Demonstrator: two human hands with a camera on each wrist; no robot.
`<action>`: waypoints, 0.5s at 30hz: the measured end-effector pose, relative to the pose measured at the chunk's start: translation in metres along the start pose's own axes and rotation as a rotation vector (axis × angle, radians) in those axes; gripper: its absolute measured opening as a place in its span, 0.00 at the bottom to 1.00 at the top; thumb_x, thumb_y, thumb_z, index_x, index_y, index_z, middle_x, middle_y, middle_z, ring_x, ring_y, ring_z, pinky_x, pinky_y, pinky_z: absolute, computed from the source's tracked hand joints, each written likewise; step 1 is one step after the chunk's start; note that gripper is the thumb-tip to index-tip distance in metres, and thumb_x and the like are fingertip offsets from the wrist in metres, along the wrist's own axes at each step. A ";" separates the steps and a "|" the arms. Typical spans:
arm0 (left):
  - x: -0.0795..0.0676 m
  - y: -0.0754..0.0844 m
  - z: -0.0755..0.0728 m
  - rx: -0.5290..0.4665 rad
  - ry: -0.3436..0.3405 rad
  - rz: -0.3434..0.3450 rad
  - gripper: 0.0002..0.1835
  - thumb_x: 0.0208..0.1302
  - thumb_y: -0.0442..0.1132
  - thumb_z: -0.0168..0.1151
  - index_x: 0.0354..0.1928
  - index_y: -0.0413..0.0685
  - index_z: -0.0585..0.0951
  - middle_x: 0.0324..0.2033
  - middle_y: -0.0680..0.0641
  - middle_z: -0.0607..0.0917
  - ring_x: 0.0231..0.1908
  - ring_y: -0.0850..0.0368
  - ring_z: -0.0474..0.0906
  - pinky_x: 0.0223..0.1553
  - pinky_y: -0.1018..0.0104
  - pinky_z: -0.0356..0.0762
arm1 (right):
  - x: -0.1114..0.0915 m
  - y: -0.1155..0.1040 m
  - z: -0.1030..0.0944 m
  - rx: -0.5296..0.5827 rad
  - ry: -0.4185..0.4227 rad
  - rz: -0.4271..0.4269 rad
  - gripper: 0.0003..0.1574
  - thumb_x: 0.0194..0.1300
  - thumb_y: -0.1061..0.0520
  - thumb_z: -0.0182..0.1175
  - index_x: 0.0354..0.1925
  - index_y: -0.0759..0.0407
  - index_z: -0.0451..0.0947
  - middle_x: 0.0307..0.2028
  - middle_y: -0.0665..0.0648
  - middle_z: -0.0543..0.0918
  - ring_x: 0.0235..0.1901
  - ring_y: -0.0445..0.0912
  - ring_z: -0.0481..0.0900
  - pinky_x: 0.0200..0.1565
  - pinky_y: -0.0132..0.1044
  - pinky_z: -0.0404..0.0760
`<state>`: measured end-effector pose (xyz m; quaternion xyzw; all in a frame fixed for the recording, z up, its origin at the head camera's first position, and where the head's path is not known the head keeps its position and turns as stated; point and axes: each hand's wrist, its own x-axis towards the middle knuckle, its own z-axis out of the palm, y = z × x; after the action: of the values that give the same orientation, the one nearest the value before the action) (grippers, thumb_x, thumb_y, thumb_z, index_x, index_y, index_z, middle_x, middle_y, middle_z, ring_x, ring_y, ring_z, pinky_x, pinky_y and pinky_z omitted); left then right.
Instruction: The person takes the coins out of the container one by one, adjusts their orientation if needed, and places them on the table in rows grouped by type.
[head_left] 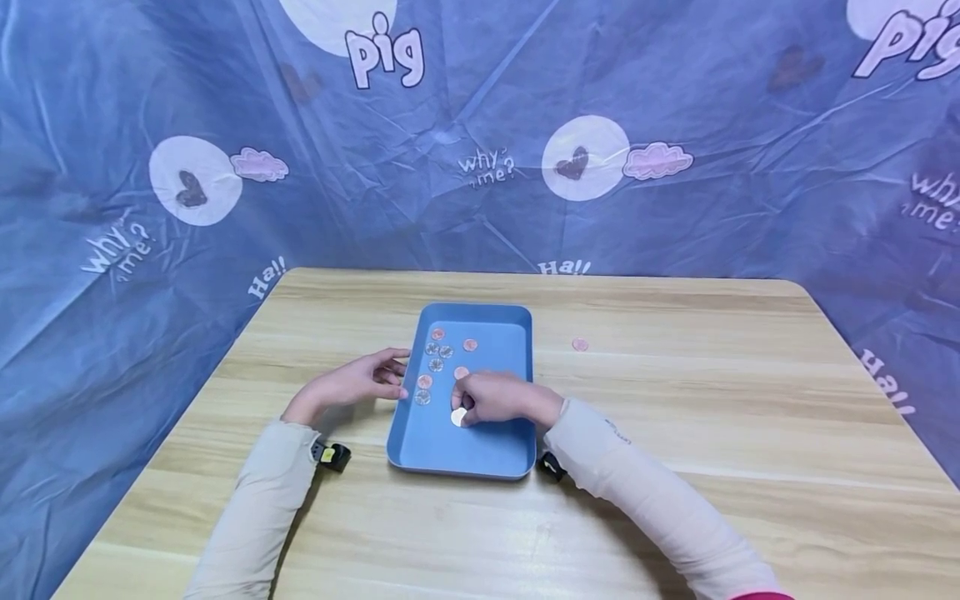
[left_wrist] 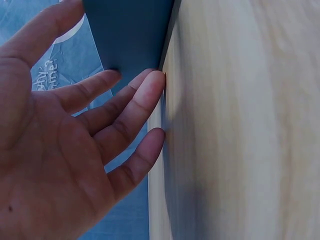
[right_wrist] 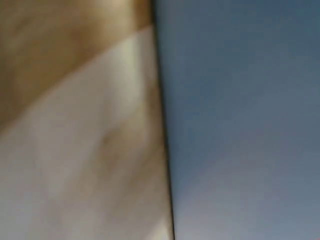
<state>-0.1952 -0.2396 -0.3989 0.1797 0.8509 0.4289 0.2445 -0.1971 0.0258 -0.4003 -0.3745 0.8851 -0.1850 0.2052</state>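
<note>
A shallow blue tray (head_left: 465, 454) lies on the table with several silver coins (head_left: 437, 365) and copper coins (head_left: 470, 345) spread over its floor, mostly along the left side. Over the tray's middle, my right hand (head_left: 498, 396) pinches a bright silver coin (head_left: 458, 417) at its fingertips. A copper coin (head_left: 461, 372) lies just beyond those fingers, partly covered. My left hand (head_left: 363, 381) is at the tray's left wall, thumb at the rim, fingers loosely bent. In the left wrist view its fingertips meet the tray's outer side (left_wrist: 132, 37). The right wrist view is blurred and hides the right fingers.
Right of the tray, a single copper coin (head_left: 580, 344) lies on the wooden table (head_left: 675, 375). A blue printed cloth (head_left: 480, 217) hangs behind the table and along its sides. Both forearms reach in from the near edge, with dark wrist devices (head_left: 332, 456) under the cuffs.
</note>
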 end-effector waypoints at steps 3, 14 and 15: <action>0.000 -0.001 -0.001 0.005 0.006 0.000 0.43 0.62 0.43 0.66 0.72 0.35 0.55 0.60 0.31 0.72 0.56 0.42 0.75 0.62 0.48 0.72 | -0.001 -0.001 0.000 -0.010 0.010 -0.003 0.08 0.56 0.54 0.70 0.34 0.48 0.79 0.29 0.44 0.76 0.32 0.38 0.72 0.35 0.31 0.71; 0.000 0.002 -0.001 -0.009 0.002 -0.004 0.44 0.62 0.44 0.66 0.72 0.35 0.55 0.60 0.31 0.72 0.56 0.42 0.75 0.62 0.48 0.72 | -0.005 -0.003 -0.002 -0.021 0.020 -0.002 0.07 0.59 0.56 0.66 0.37 0.49 0.79 0.25 0.45 0.77 0.27 0.39 0.73 0.30 0.31 0.71; 0.000 0.003 -0.001 -0.009 0.002 -0.006 0.44 0.62 0.44 0.66 0.72 0.35 0.55 0.60 0.31 0.73 0.56 0.42 0.75 0.62 0.48 0.72 | -0.005 -0.002 -0.003 -0.011 0.019 -0.009 0.07 0.60 0.57 0.65 0.38 0.50 0.79 0.23 0.45 0.77 0.25 0.39 0.73 0.28 0.30 0.70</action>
<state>-0.1954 -0.2387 -0.3961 0.1757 0.8497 0.4323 0.2457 -0.1940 0.0284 -0.3957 -0.3777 0.8863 -0.1849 0.1938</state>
